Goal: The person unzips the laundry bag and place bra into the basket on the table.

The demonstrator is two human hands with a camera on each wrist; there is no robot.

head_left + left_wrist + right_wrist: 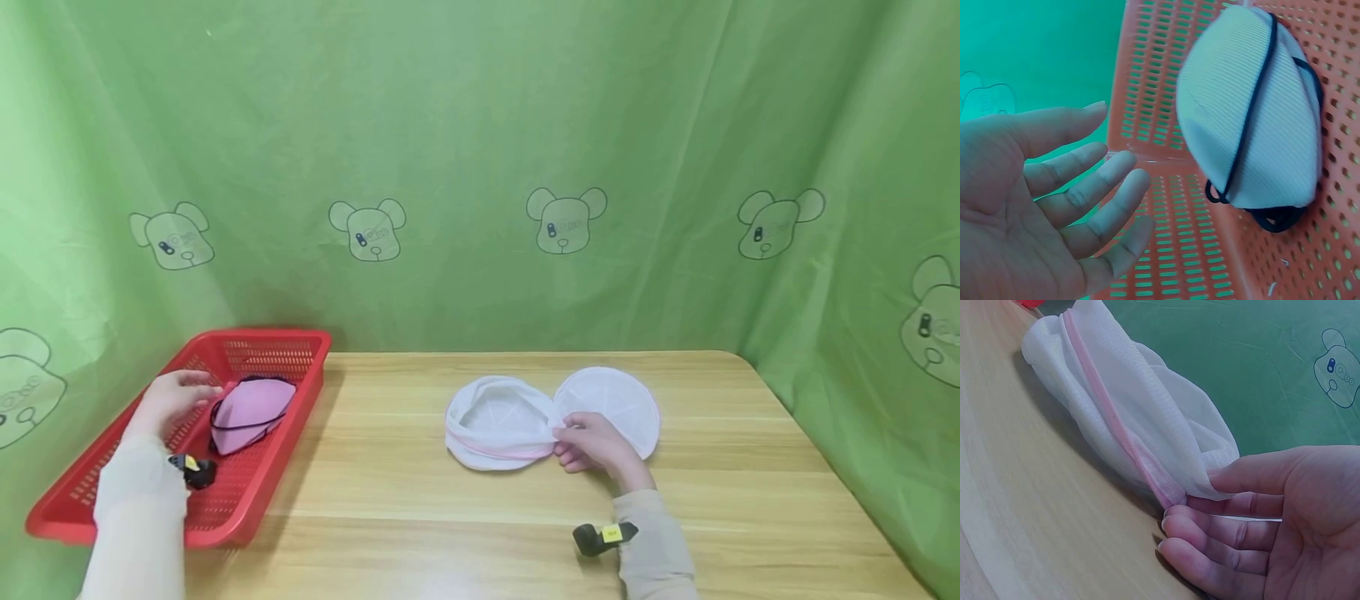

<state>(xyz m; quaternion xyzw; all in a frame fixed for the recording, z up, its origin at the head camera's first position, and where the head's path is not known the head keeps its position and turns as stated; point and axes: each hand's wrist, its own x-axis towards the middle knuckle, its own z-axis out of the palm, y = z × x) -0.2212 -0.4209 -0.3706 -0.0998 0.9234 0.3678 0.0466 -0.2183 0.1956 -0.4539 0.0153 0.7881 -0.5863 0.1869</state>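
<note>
On the table lies a round white mesh laundry bag [487, 454] with a pink zipper edge, unzipped, its flat round lid [611, 400] folded out to the right. My right hand [600, 442] pinches the bag's rim between thumb and index finger; in the right wrist view the same pinch sits at the end of the pink zipper [1107, 403]. My left hand [167, 406] hovers over the red basket with its fingers loosely spread and holds nothing. Just right of it, a pink cup-shaped cloth item [251, 408] with black cords rests in the basket.
The red perforated basket [247, 512] stands at the table's left side. Green curtains [465, 108] with printed bear heads hang behind and on both sides of the wooden table [420, 533]. Each wrist carries a small black camera.
</note>
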